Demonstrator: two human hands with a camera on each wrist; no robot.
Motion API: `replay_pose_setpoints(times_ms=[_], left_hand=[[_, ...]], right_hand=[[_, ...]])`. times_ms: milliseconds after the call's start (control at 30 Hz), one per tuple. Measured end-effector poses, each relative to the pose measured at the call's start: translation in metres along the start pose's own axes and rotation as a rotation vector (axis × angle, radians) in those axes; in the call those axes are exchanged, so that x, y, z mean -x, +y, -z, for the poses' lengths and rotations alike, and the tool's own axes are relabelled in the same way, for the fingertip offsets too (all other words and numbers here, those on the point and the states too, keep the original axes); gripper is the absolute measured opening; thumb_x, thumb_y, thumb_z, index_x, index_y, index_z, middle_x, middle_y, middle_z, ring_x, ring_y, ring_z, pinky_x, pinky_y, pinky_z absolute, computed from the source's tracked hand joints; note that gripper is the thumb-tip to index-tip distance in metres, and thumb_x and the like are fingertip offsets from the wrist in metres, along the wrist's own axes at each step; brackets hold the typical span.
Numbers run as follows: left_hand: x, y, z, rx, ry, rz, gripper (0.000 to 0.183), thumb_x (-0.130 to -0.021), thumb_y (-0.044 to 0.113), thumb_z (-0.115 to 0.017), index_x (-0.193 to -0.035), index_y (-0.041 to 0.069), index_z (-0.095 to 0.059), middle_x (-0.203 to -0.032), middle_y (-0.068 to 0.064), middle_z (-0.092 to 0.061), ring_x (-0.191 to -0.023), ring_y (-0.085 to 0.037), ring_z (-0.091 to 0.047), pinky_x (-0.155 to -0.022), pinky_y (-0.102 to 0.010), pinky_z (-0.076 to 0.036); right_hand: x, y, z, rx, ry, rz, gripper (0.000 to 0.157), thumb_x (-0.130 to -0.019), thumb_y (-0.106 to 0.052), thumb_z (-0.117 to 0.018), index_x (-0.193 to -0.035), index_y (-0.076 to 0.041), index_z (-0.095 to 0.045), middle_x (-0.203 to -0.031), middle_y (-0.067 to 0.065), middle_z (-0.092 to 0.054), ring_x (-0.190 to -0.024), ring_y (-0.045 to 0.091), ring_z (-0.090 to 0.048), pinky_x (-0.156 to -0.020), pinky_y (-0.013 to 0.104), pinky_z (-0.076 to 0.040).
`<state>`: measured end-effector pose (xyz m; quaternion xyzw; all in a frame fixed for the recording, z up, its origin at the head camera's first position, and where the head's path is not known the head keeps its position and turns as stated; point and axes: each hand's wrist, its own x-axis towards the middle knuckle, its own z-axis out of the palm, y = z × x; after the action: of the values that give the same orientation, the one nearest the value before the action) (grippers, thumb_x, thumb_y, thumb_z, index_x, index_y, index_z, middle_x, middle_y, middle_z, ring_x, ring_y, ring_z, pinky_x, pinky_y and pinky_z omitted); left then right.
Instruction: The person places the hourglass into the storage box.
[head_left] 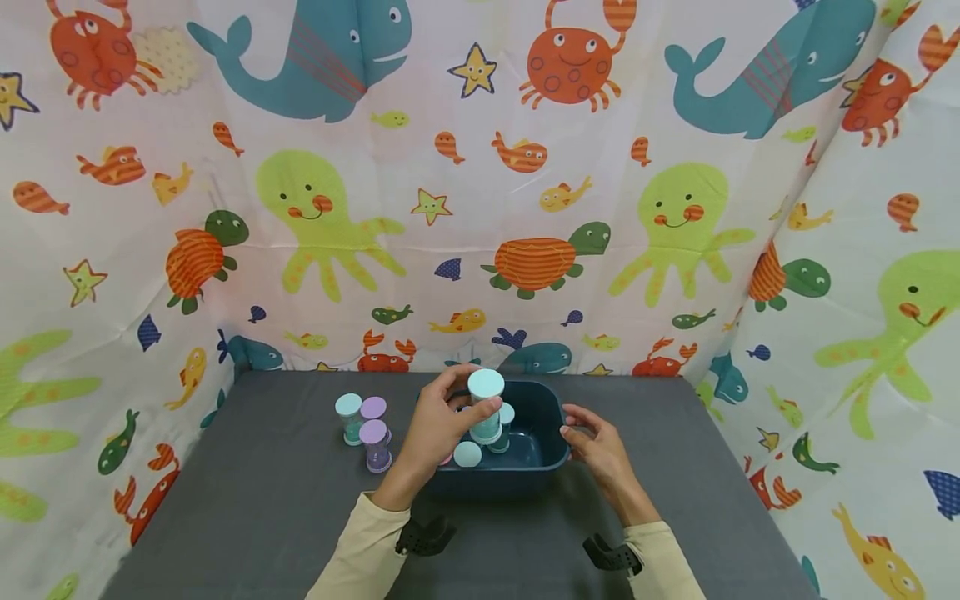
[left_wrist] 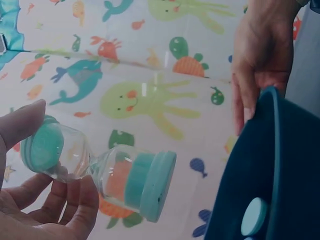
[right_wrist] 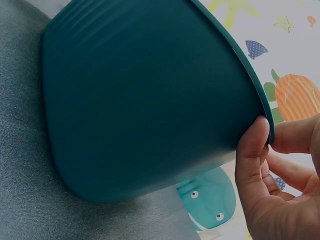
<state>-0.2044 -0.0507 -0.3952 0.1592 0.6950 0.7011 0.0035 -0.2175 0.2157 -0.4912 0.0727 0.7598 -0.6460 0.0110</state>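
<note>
My left hand [head_left: 431,433] holds a sand timer [head_left: 487,384] with mint-green caps above a dark teal bin [head_left: 495,483]. In the left wrist view the thumb is on one end cap and the fingers curl under the glass of the timer [left_wrist: 117,172]; mint sand lies in both bulbs. On the bin's right side, my right hand [head_left: 600,457] pinches the rim between thumb and fingers, which the right wrist view shows close up at the bin wall [right_wrist: 145,105]. Inside the bin stand other mint-capped timers, one cap [head_left: 467,454] near the front wall, another [head_left: 506,414] behind it.
Left of the bin, a mint-capped timer [head_left: 348,418] and two purple-capped timers, the nearer one [head_left: 376,446] in front, stand close together on the grey table [head_left: 285,500]. A curtain [head_left: 465,208] printed with sea animals hangs behind the table and along its sides.
</note>
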Motion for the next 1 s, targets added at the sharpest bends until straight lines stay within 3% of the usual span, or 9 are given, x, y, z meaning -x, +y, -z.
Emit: replay_pose_setpoints(times_ms=[367, 467, 700, 833, 1000], left_hand=[[-0.019, -0.031, -0.018, -0.113, -0.013, 0.058, 0.049, -0.083, 0.027, -0.080, -0.126, 0.015, -0.061, -0.117, -0.008, -0.064, -0.106, -0.025, -0.064, -0.096, -0.041, -0.053], [-0.023, -0.042, -0.022, -0.136, -0.020, 0.077, 0.050, -0.081, 0.030, -0.080, -0.125, 0.015, -0.061, -0.116, -0.007, -0.064, -0.107, -0.025, -0.060, -0.096, -0.040, -0.052], [-0.029, -0.065, -0.030, -0.159, -0.068, 0.117, 0.048, -0.080, 0.029, -0.082, -0.122, 0.014, -0.063, -0.114, -0.008, -0.066, -0.100, -0.024, -0.058, -0.077, -0.031, -0.051], [-0.031, -0.074, -0.034, -0.169, -0.092, 0.138, 0.046, -0.079, 0.026, -0.083, -0.119, 0.013, -0.064, -0.114, -0.009, -0.066, -0.104, -0.026, -0.064, -0.083, -0.034, -0.055], [-0.034, -0.082, -0.040, -0.209, -0.125, 0.160, 0.044, -0.078, 0.027, -0.084, -0.116, 0.015, -0.064, -0.114, -0.007, -0.066, -0.111, -0.028, -0.065, -0.088, -0.040, -0.055]], right_hand=[[-0.002, 0.001, 0.000, -0.038, 0.001, 0.002, 0.039, -0.097, -0.009, -0.059, -0.136, -0.009, -0.056, -0.121, 0.015, -0.052, -0.092, 0.024, -0.058, -0.064, 0.026, -0.054], [-0.002, 0.002, 0.001, -0.045, 0.001, 0.002, 0.039, -0.097, -0.009, -0.059, -0.136, -0.009, -0.056, -0.120, 0.015, -0.052, -0.091, 0.026, -0.059, -0.064, 0.026, -0.054], [-0.001, 0.003, 0.001, -0.050, -0.001, -0.001, 0.039, -0.097, -0.009, -0.059, -0.136, -0.009, -0.056, -0.121, 0.014, -0.052, -0.088, 0.022, -0.060, -0.064, 0.026, -0.054], [-0.002, 0.003, 0.000, -0.045, -0.005, 0.002, 0.040, -0.097, -0.009, -0.059, -0.136, -0.009, -0.055, -0.121, 0.015, -0.052, -0.086, 0.020, -0.061, -0.065, 0.026, -0.054], [-0.003, 0.004, 0.001, -0.058, -0.010, -0.003, 0.039, -0.097, -0.008, -0.059, -0.136, -0.009, -0.055, -0.121, 0.015, -0.051, -0.093, 0.026, -0.061, -0.065, 0.026, -0.054]])
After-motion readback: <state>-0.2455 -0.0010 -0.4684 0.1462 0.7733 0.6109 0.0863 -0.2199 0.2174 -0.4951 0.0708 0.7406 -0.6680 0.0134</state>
